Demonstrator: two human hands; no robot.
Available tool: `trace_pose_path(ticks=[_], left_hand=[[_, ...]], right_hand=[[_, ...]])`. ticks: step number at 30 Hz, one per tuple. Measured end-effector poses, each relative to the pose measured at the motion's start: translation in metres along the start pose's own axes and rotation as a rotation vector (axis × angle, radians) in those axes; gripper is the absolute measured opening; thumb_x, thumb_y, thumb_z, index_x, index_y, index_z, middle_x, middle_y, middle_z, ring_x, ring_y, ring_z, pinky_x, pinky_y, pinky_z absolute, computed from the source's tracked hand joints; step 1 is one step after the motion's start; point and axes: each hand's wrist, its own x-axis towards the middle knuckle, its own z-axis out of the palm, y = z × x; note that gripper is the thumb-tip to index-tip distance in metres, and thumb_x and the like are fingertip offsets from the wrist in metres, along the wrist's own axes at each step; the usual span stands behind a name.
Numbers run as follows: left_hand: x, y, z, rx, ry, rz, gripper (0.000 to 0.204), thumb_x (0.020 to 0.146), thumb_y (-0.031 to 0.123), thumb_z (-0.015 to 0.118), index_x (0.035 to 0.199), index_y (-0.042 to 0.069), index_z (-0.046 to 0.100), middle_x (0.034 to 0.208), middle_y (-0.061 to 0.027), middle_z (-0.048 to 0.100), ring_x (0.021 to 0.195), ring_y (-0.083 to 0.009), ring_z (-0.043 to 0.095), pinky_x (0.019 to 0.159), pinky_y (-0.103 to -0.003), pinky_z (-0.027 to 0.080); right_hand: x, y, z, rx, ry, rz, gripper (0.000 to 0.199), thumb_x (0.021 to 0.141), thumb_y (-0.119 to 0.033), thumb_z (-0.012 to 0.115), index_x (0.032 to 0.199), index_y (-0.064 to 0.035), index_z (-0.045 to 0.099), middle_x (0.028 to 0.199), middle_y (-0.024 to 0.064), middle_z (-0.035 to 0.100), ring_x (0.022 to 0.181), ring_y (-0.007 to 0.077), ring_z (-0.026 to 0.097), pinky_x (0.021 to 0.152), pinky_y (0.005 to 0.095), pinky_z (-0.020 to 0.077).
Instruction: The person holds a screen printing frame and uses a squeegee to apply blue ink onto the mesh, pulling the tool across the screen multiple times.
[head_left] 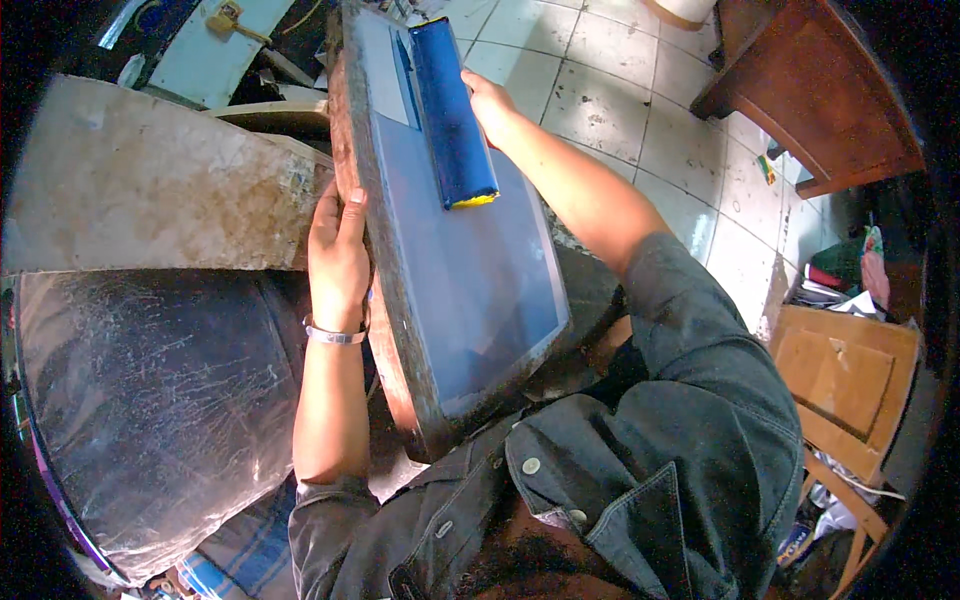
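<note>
A wooden screen-printing frame [398, 300] stands tilted in front of my body, its long side running away from me. Across it is stretched a translucent bluish mesh [490, 300], paler near the far end. My left hand [338, 255] grips the frame's left side, with the thumb on the near face. My right hand [488, 108] is closed on the right edge of a long blue scoop coater [455, 125], which lies against the upper part of the mesh. Yellow shows at the coater's lower end. The fingers of my right hand are partly hidden behind the coater.
To the left, a stained pale board [160, 180] lies above a large plastic-wrapped dark bundle [150, 390]. A brown wooden desk [820, 90] stands on the tiled floor [600, 110] at the far right. Nearer on the right is a wooden chair [845, 380] beside scattered papers.
</note>
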Motion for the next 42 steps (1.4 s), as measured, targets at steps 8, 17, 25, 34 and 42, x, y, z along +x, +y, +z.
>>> trace_pose_path(ticks=[8,17,25,34,42], left_hand=[[0.0,-0.003,-0.003,-0.036,0.002,0.014,0.043,0.096,0.025,0.051,0.124,-0.007,0.048,0.115,-0.0118,0.059,0.104,-0.0154,0.053,0.092,-0.028,0.04],[0.002,-0.009,-0.003,-0.066,-0.004,0.009,0.044,0.096,0.025,0.052,0.125,-0.008,0.047,0.116,-0.0127,0.058,0.106,-0.0161,0.053,0.093,-0.028,0.04],[0.003,-0.014,-0.007,-0.018,-0.006,0.018,0.045,0.096,0.025,0.052,0.126,-0.008,0.046,0.117,-0.014,0.058,0.107,-0.0172,0.053,0.094,-0.029,0.04],[0.0,-0.002,-0.003,0.003,-0.018,0.0,0.045,0.095,0.023,0.054,0.128,-0.006,0.045,0.119,-0.0136,0.057,0.109,-0.0179,0.053,0.095,-0.029,0.039],[0.001,-0.006,-0.002,0.026,-0.059,0.047,0.05,0.094,0.022,0.055,0.132,-0.007,0.041,0.124,-0.0147,0.055,0.114,-0.0187,0.051,0.098,-0.03,0.037]], right_hand=[[-0.029,-0.031,0.025,0.062,-0.009,0.185,0.038,0.096,-0.034,0.041,0.118,-0.0055,0.056,0.097,0.0156,0.066,0.081,0.0268,0.065,0.075,0.043,0.0523],[-0.024,-0.031,0.026,0.028,0.019,0.23,0.04,0.095,-0.037,0.044,0.109,-0.0029,0.059,0.095,0.0159,0.066,0.08,0.0265,0.064,0.074,0.0433,0.052],[-0.027,-0.033,0.032,0.017,0.043,0.226,0.041,0.094,-0.038,0.045,0.11,-0.0023,0.059,0.096,0.016,0.066,0.08,0.0267,0.064,0.075,0.0428,0.0517],[-0.024,-0.031,0.032,-0.023,0.02,0.22,0.043,0.095,-0.036,0.044,0.114,-0.0004,0.057,0.1,0.0187,0.065,0.081,0.0274,0.065,0.076,0.0438,0.052],[0.004,-0.014,0.016,-0.102,0.051,0.141,0.047,0.093,-0.036,0.046,0.115,0.0046,0.055,0.104,0.0222,0.063,0.089,0.0312,0.063,0.082,0.0457,0.0491]])
